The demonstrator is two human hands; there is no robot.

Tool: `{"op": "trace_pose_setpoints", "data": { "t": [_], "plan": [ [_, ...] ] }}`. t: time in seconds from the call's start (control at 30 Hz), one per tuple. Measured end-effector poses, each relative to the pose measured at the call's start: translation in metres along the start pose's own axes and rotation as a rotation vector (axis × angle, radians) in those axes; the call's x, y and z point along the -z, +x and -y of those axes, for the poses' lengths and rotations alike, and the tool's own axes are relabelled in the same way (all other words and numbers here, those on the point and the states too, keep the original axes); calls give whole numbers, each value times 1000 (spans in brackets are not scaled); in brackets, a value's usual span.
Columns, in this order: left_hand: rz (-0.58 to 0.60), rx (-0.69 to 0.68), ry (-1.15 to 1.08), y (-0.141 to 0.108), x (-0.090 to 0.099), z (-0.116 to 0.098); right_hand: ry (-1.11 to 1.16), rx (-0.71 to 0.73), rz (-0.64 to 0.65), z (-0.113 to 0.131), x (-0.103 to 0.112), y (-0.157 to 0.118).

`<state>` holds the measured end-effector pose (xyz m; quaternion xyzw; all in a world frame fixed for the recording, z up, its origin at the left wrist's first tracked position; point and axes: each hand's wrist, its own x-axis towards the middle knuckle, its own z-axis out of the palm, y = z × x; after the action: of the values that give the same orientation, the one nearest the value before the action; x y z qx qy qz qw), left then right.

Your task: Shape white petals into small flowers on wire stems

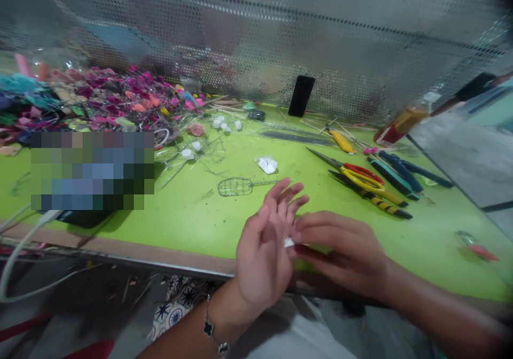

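My left hand (267,247) is turned palm up over the front edge of the green table, its fingers stretched out and apart. Against its palm, my right hand (340,244) pinches a small white piece (289,242) between thumb and fingertips; its material is too small to make out. Just beyond my left fingertips lies a wire frame shaped like a small paddle (235,187) with a twisted stem. A crumpled white scrap (266,164) rests behind it.
Scissors (363,177), a yellow-and-black tool (387,207) and pliers (395,176) lie at the right. A phone (301,96) leans on the mesh wall, left of a tilted bottle (403,123). Colourful craft pieces (116,100) pile up at the left, behind a blurred-out device (90,217) with a cable.
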<state>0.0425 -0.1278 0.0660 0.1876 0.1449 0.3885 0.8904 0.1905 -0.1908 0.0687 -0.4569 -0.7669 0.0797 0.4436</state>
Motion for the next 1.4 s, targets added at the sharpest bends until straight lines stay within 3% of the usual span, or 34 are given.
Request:
{"op": "trace_pose_setpoints", "data": {
  "t": [0.13,0.27,0.33,0.47,0.57,0.7,0.83,0.9,1.0,1.17,1.3,1.4],
  "plan": [
    [100,-1,112,-6,6,4,-32,-24,-9,0,-4,1],
    [79,-90,112,-6,8,7,-12,-78,4,-2,-3,2],
    [56,-94,68,-3,10,7,40,-104,-53,-4,-1,2],
    [-3,36,142,0,17,9,59,-171,-214,-9,2,-1],
    [-33,48,282,-1,24,11,-33,-115,-235,-11,5,-3],
    [-82,5,374,-3,28,11,-124,-26,-170,-10,11,-2],
    [-38,-21,437,-3,27,11,-156,77,-95,-7,17,2],
    [-22,-36,422,-4,26,10,-164,24,-128,-8,22,4],
    [-33,-81,420,-8,27,3,-192,-175,-191,-12,34,4],
    [104,-207,863,-18,34,-19,-180,-435,27,-21,58,-8],
    [189,-318,1075,-19,36,-25,-254,-366,231,-32,56,-31],
    [263,-342,1149,-17,35,-25,-273,-321,249,-42,49,-48]
  ]
}}
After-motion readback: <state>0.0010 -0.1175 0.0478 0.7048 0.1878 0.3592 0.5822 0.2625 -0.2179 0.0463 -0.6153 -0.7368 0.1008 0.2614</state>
